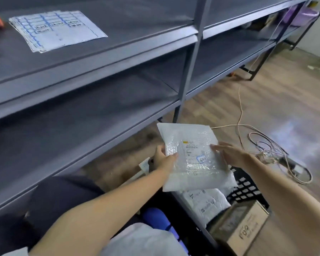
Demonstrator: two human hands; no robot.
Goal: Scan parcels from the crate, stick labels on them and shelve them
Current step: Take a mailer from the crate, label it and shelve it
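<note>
Two hands hold one white parcel [194, 156] in the air, above the black crate [248, 189] and near the front edge of the lowest grey shelf [81, 137]. Your left hand [163, 159] has its grip closed on the parcel's left edge, thumb on top and fingers under it. Your right hand [231, 156] rests flat on the parcel's right side with its fingers straight, so that grip is wide. The parcel has a printed label on its top, and a small blue-edged sticker [201, 159] sits on that label. In the crate below you, there is another white parcel [205, 202] and a brown cardboard box [242, 226], side by side. A sheet of blue stickers [57, 28] lies flat on the top shelf, near its left end. Loose cables [273, 150] lie on the wooden floor to the right of your hands.
</note>
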